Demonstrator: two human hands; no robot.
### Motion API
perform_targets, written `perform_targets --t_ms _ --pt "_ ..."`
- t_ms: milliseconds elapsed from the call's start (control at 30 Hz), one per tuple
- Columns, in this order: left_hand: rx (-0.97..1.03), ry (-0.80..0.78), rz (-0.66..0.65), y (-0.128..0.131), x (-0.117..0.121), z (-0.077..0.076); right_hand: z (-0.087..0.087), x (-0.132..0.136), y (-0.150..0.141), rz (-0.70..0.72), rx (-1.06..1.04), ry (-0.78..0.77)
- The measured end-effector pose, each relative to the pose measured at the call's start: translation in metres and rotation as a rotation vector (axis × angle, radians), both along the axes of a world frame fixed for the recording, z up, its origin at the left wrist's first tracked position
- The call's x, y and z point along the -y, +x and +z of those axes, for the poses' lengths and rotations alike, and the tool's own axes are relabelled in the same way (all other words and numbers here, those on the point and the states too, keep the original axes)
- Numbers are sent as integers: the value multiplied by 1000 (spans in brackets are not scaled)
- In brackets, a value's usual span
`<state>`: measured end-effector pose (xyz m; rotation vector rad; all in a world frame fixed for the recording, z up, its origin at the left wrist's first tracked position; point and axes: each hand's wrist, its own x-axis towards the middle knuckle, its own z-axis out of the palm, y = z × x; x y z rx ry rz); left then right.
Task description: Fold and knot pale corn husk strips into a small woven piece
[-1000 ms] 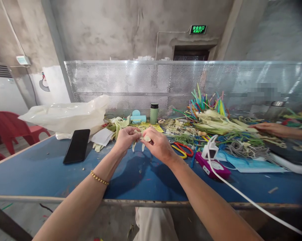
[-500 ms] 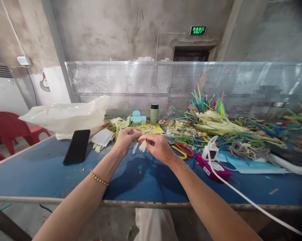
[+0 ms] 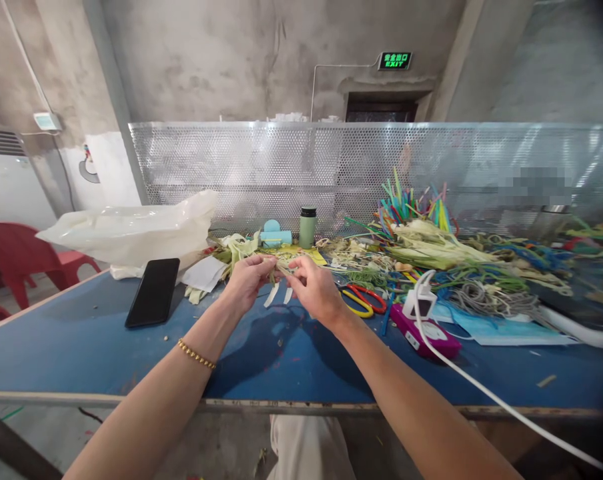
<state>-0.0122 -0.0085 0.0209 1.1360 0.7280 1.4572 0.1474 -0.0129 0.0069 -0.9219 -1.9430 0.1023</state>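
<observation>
Both hands meet above the middle of the blue table [image 3: 96, 360], their fingertips closed around pale corn husk strips [image 3: 271, 295]. My left hand [image 3: 249, 283] pinches the husk from the left, thumb against index finger. From the right, my right hand [image 3: 314, 290] grips it with bent fingers. Two whitish strip ends dangle below the fingertips, between the hands. Part of the husk is hidden behind the fingers. Close to my right hand lie scissors [image 3: 361, 300] with red and yellow handles.
A black phone [image 3: 153, 293] and white paper [image 3: 205, 273] lie left, before a plastic bag [image 3: 131, 233]. A green bottle [image 3: 307, 228] stands behind the hands. To the right are husks [image 3: 431, 245], cords, a purple power strip [image 3: 424, 333] with a white cable, and a blue mask [image 3: 511, 327].
My right hand has turned and its fingers have risen slightly at the husk. The two strip ends now hang farther apart and straighter. My left hand stays nearly in place.
</observation>
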Motion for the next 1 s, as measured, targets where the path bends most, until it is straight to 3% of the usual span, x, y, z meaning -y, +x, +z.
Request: perform_targets --t_ms 300,533,700,800,1000 --pt "-42 -28 85 -1 -3 -3 4 4 -2 14 -46 -161" --pt "-84 -22 100 -1 -3 -5 9 15 -3 28 75 -5" --pt "-169 49 147 0 1 -2 12 14 -1 -44 89 4" --pt "-184 70 170 0 2 -1 11 12 -1 -39 16 -130" --pt "-213 123 187 1 1 -2 18 16 2 309 -222 -538"
